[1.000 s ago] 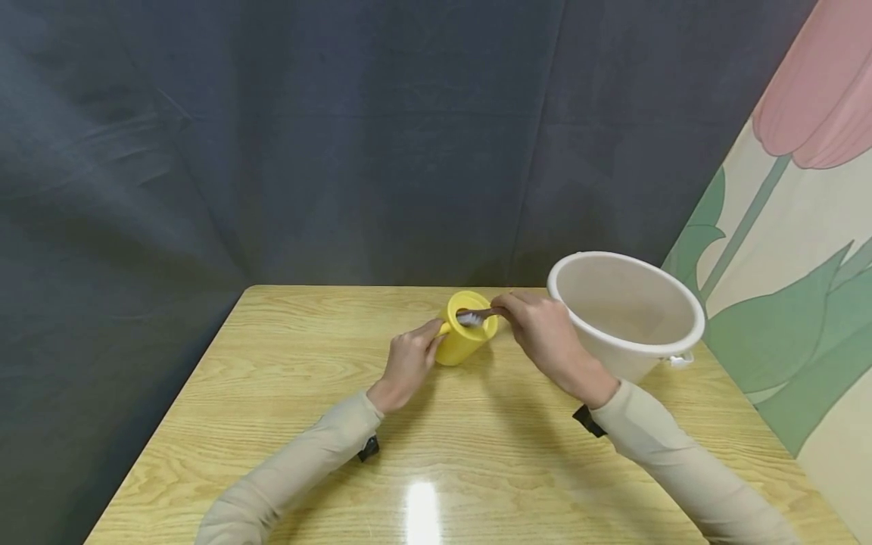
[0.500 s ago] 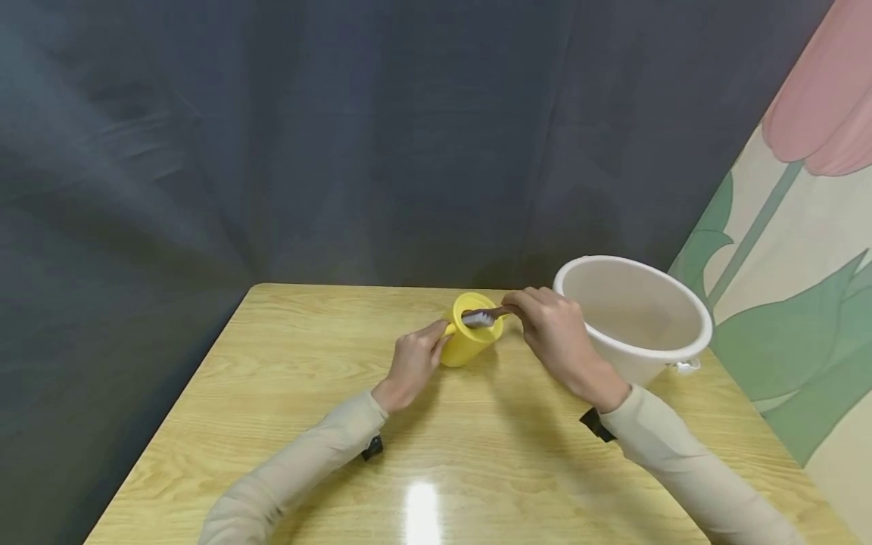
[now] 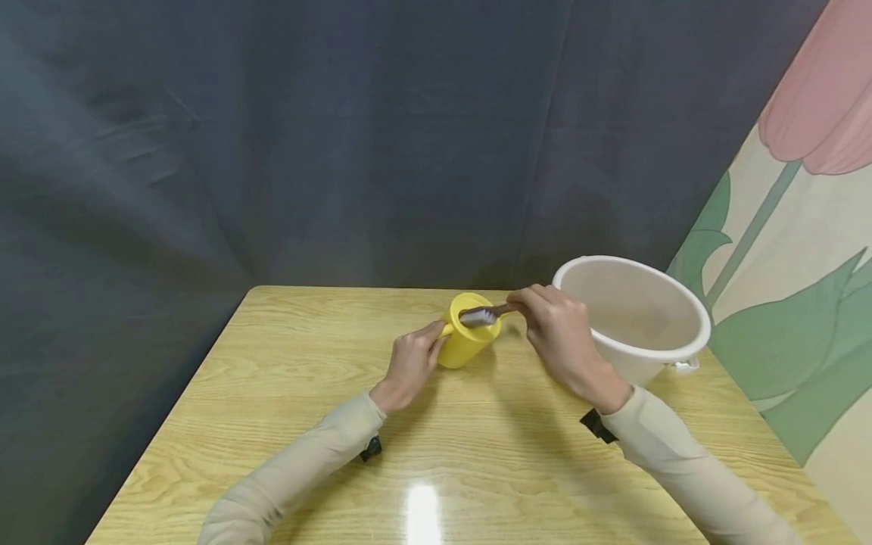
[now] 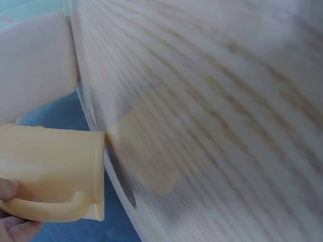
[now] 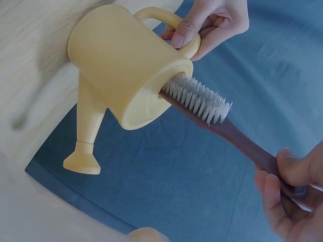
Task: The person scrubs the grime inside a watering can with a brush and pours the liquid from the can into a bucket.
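A yellow watering can [image 3: 458, 351] is tilted over the far part of the table; its base edge is close to the tabletop, but I cannot tell whether it touches. My left hand [image 3: 409, 365] grips the can's looped handle [image 5: 159, 13]. A brush [image 5: 242, 139] with white bristles and a brown handle goes into the round opening in the can's top. The tip of its head is hidden inside, while most of the bristles show outside. My right hand [image 3: 564, 337] pinches the brush handle between thumb and fingers. In the right wrist view the spout [image 5: 90, 121] points away from the handle.
A white bucket [image 3: 633, 363] stands at the right rear of the wooden table [image 3: 306, 333], close beside my right hand. Dark cloth [image 3: 381, 151] hangs behind the table. A wall [image 3: 811, 318] painted with a flower rises at the right.
The brush has slid a little out of the opening, toward the right, so more bristles show. My right hand moved slightly right with it. My left hand keeps its grip on the can.
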The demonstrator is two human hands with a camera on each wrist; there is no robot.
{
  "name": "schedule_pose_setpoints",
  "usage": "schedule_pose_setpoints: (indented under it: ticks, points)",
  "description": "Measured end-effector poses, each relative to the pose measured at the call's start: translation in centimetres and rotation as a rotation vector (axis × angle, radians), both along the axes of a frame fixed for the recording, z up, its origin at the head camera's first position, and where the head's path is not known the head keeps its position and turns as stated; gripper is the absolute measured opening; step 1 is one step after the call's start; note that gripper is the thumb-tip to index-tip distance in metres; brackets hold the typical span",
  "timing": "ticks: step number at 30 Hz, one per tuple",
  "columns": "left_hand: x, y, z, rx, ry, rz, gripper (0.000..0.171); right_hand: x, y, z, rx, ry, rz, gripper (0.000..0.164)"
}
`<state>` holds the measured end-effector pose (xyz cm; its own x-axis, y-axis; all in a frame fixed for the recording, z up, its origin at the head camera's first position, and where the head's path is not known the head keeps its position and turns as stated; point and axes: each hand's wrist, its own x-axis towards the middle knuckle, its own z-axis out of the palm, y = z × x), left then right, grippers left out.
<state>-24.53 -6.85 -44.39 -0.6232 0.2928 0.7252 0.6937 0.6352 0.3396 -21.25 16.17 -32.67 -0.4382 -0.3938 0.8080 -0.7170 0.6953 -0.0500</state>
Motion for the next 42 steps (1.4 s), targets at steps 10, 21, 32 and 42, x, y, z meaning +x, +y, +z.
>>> schedule_pose_setpoints:
  ticks: [10,21,32,42]
  points:
    - [-0.1,0.0,-0.2,-0.002,-0.004,0.011,0.014,0.4,0.3,0.1,-0.026,-0.054,-0.032,0.006]
    - [-0.1,-0.1,-0.1,0.009,-0.008,0.017,0.013,1.0,0.6,0.3,0.083,-0.279,-0.132,0.031]
    - [0.1,-0.1,-0.2,0.023,0.013,0.009,0.011,1.0,0.2,-1.0,0.147,-0.300,-0.146,0.010]
    - [0.0,-0.3,-0.1,0.026,-0.004,0.007,0.011,0.9,0.2,-2.0,0.167,-0.319,-0.186,0.014]
